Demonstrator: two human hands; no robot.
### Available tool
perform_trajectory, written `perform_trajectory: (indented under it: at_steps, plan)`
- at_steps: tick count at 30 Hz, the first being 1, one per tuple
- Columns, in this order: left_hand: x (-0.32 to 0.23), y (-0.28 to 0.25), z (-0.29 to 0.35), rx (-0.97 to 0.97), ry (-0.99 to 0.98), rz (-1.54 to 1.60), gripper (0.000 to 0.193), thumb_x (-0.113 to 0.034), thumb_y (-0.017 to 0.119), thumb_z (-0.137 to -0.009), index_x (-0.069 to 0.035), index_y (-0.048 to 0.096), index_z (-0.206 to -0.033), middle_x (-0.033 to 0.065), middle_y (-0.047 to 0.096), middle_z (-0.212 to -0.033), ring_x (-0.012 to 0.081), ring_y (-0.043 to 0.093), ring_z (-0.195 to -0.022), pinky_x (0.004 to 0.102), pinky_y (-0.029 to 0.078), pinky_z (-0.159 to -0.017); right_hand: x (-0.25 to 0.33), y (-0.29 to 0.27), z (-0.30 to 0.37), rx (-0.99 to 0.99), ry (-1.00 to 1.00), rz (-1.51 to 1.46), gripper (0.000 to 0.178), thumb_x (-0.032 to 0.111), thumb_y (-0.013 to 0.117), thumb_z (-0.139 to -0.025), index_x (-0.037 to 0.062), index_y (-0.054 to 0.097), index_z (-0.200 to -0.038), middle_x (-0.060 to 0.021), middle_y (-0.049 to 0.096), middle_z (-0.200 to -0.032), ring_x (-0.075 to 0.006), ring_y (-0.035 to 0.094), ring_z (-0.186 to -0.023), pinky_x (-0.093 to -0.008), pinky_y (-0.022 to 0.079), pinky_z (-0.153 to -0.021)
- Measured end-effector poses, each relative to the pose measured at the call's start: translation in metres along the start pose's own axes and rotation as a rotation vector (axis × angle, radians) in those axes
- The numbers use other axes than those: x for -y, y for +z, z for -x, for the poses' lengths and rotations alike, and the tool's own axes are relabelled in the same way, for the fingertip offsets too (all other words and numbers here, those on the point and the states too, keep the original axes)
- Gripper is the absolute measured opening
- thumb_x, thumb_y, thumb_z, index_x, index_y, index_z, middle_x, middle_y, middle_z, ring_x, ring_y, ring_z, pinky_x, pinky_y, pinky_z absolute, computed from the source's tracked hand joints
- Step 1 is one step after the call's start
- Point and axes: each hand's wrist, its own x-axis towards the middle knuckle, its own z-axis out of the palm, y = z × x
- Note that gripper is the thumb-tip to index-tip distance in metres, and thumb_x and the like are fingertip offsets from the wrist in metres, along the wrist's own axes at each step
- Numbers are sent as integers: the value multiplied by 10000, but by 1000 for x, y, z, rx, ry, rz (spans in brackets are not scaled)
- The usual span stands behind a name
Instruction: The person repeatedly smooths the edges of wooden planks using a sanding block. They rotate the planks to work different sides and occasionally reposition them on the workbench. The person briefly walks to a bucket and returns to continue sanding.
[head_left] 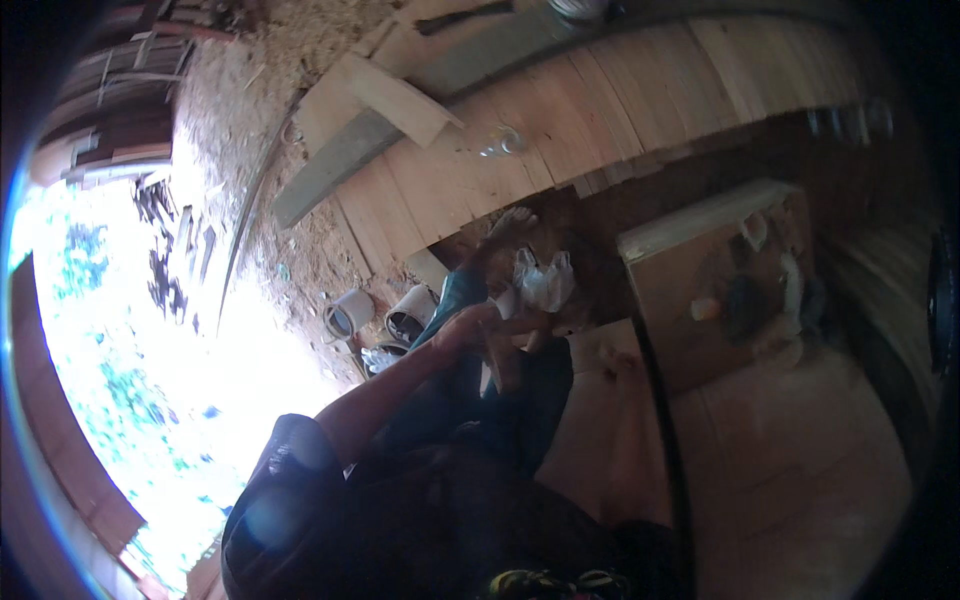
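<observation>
My left forearm crosses from the lower left to my left hand (478, 328), which is over my lap with its fingers pointing down and blurred. Just right of it, a dim skin-toned shape looks like my right hand (540, 326); its fingers merge with the shadow. Whether either hand holds anything cannot be made out. Beyond the hands lies a crumpled white plastic bag (546, 284), with a small pale object (506, 301) beside it. My bare foot (512, 222) rests farther out, below teal trousers (462, 290).
A plank platform (600, 100) spans the far side, bearing a loose board (395, 95) and a clear glass vessel (502, 141). Two pale buckets (350, 312) (412, 308) stand left. At right is a wooden box (655, 280) with small items on it. Wood scraps lie far left.
</observation>
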Motion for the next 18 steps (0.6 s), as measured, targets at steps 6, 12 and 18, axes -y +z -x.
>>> perform_trajectory:
  at_steps: [6,12,18]
  plan:
    - [6,20,74,-42,79,248,419,-449,530,-1013,-92,646,-1199,67,670,-1127,206,643,-1006,366,508,-901,92,-55,63,39,30,58,515,534,594,-1015,44,740,-959,-18,664,-858,-99,589,-701,-295,464,-616]
    - [-39,23,93,-31,3,377,424,-444,559,-978,-93,653,-1196,88,675,-1100,229,632,-1015,365,493,-912,190,-18,150,-210,-96,-275,446,478,612,-1026,43,659,-1113,-24,630,-999,-88,569,-868,-308,478,-734]
    - [-106,-55,109,9,232,208,403,-446,590,-956,-141,637,-1215,74,691,-1095,237,667,-966,389,518,-868,152,21,146,-297,-406,473,324,159,688,-996,63,573,-1283,-65,613,-1072,-161,612,-890,-333,525,-813]
